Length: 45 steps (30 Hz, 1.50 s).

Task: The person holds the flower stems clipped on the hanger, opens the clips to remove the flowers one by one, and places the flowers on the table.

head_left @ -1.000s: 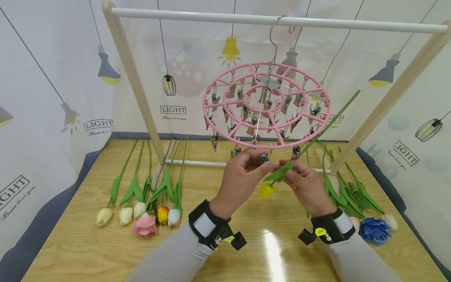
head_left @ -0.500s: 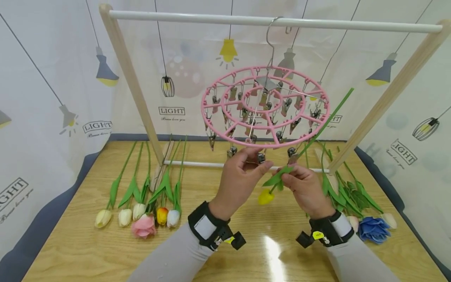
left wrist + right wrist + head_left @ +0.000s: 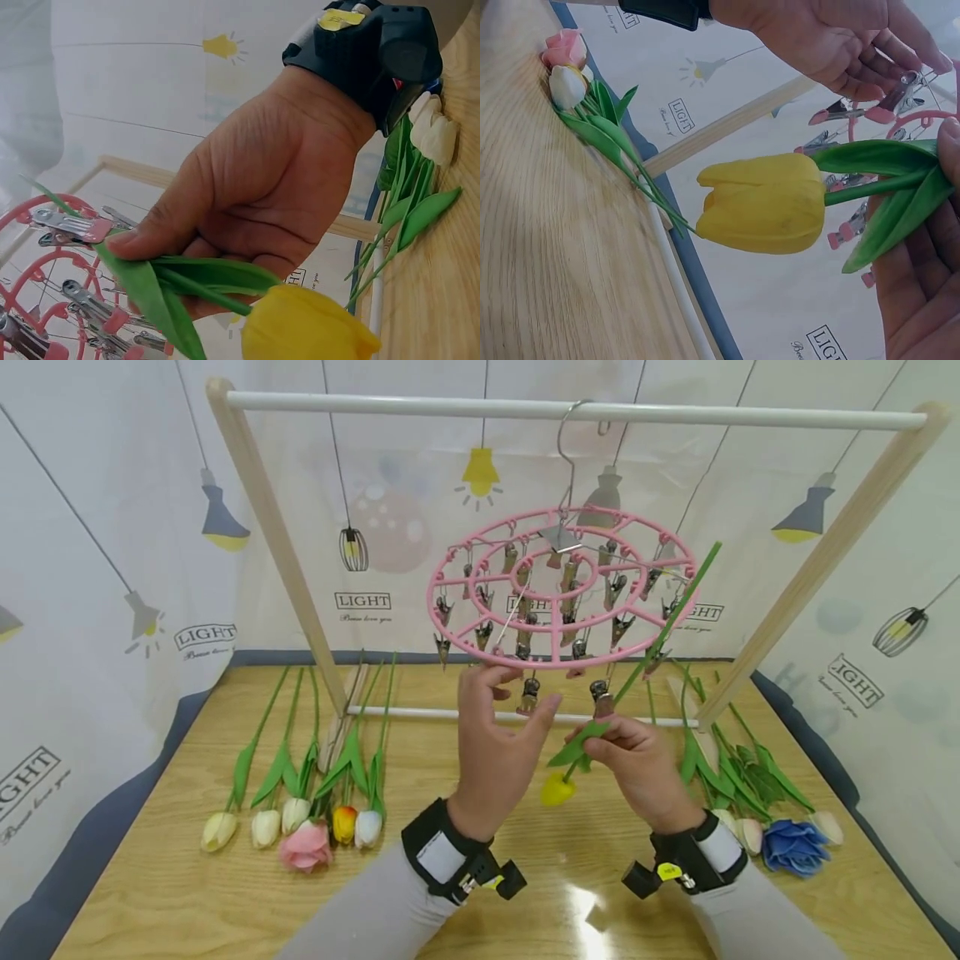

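My right hand (image 3: 647, 770) pinches the stem of a yellow tulip (image 3: 558, 789) just by its green leaves; the bloom points down and the stem (image 3: 675, 610) slants up past the pink round clip hanger (image 3: 556, 639). In the left wrist view, the pink tips of a metal clip (image 3: 67, 223) sit right at the stem beside the thumb. My left hand (image 3: 489, 760) is at the hanger's front rim, fingertips touching it and thumb spread away. A dangling clip (image 3: 529, 696) shows between thumb and fingers. The right wrist view has the yellow bloom (image 3: 765, 202) up close.
The hanger hooks over a white rail (image 3: 420, 406) on a wooden-legged stand. To the left lie several tulips (image 3: 219, 832) and a pink rose (image 3: 306, 847). A blue rose (image 3: 795, 847) lies among more tulips at right. Several clips hang around the rings.
The left hand has let go of the front clip and moved left to the rim, thumb spreading. The hanger has turned, its front moving left. The right hand and tulip have shifted slightly left and down.
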{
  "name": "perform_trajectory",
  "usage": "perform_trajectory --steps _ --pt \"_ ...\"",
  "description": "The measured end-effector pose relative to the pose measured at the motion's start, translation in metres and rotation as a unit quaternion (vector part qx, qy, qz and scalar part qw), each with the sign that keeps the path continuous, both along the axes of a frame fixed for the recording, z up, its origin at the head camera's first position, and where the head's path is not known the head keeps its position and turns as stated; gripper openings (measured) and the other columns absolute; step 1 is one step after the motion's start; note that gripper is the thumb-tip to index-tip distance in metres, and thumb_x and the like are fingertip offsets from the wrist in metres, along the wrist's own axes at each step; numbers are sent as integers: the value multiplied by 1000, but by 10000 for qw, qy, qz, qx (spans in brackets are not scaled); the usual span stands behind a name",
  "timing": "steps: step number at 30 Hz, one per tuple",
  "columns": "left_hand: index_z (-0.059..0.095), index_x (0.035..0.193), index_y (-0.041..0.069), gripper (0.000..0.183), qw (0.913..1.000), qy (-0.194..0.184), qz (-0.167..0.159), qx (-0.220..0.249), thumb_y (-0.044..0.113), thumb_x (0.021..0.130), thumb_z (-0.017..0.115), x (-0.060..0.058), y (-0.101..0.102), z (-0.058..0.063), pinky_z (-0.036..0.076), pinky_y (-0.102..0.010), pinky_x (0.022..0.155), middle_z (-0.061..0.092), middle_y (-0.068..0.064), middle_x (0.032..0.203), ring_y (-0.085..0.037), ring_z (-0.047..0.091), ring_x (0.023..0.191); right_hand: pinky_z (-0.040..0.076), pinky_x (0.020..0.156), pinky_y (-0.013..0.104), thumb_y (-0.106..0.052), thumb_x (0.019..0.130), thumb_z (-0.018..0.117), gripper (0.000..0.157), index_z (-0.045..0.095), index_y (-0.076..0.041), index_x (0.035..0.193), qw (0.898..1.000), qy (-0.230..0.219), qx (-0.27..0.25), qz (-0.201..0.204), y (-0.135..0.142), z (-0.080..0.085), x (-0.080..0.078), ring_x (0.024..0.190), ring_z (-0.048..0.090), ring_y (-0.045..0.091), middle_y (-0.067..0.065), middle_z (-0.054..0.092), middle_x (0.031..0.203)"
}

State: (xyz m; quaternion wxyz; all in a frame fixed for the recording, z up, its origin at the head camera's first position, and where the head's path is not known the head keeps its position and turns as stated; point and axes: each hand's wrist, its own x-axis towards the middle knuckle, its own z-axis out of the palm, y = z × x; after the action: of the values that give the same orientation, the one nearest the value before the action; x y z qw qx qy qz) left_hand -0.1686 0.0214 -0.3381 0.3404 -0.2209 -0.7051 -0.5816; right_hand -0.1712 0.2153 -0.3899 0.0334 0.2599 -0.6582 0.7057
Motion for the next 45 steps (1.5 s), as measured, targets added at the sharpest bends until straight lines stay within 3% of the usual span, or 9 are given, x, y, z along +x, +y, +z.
perform_trajectory --steps 5,8,10,14,17,21,24,32,45 --pt "42 94 2 32 9951 918 268 250 19 84 67 4 0 0 39 -38 72 44 -11 95 -19 42 88 53 79 27 0 91 53 13 64 2 99 10000 27 86 27 -5 1 1 94 60 25 -1 70 99" --pt "46 94 1 25 9918 1280 -14 -65 12 84 66 8 1 1 45 -31 67 48 -11 89 -18 45 81 53 74 25 2 91 53 16 66 -3 100 10000 -35 -18 51 -8 2 2 88 61 21 -2 70 96" --pt "50 103 2 27 9932 1039 -351 -399 15 86 65 11 3 1 49 -27 70 52 -10 92 -15 49 85 53 72 25 2 91 53 17 66 -5 100 9999 -75 -98 59 -10 2 4 83 61 19 -3 70 93" --pt "50 126 11 45 9907 -303 -1153 -650 28 87 65 15 7 1 51 -24 84 57 -5 110 -8 51 99 53 72 26 -1 92 53 15 64 1 102 10000 -44 -9 -13 -15 3 6 81 60 20 -2 70 92" --pt "48 133 16 49 9753 -1242 -1811 -234 28 88 65 16 7 3 50 -28 90 56 -3 120 -8 54 103 53 73 26 -5 92 55 19 62 5 106 9996 -99 202 -180 -17 3 7 83 60 21 -2 70 93" --pt "50 132 9 46 9523 -1913 -2365 227 21 89 63 22 2 17 50 -33 92 59 -12 120 -14 57 102 53 74 27 -8 91 58 24 62 2 113 9981 -177 496 -331 -21 1 7 85 60 23 -2 70 96" --pt "55 126 7 41 9482 -2102 -2355 365 21 89 63 26 -1 24 53 -32 87 63 -14 114 -16 59 100 53 74 28 -8 90 59 23 63 1 111 9976 -154 571 -367 -24 0 7 86 60 24 -3 70 96" --pt "61 120 9 34 9464 -2254 -2224 644 23 89 64 25 -1 26 56 -32 76 67 -10 109 -14 61 95 53 72 27 -7 90 59 17 64 2 103 9987 -132 430 -234 -29 -1 7 83 59 23 -2 69 93" --pt "64 105 5 21 9524 -2064 -2089 820 17 87 65 22 -1 23 53 -25 69 67 -13 103 -18 61 88 53 71 27 -8 90 59 13 63 1 98 9986 -332 397 -139 -31 -2 8 83 59 23 -1 69 93"
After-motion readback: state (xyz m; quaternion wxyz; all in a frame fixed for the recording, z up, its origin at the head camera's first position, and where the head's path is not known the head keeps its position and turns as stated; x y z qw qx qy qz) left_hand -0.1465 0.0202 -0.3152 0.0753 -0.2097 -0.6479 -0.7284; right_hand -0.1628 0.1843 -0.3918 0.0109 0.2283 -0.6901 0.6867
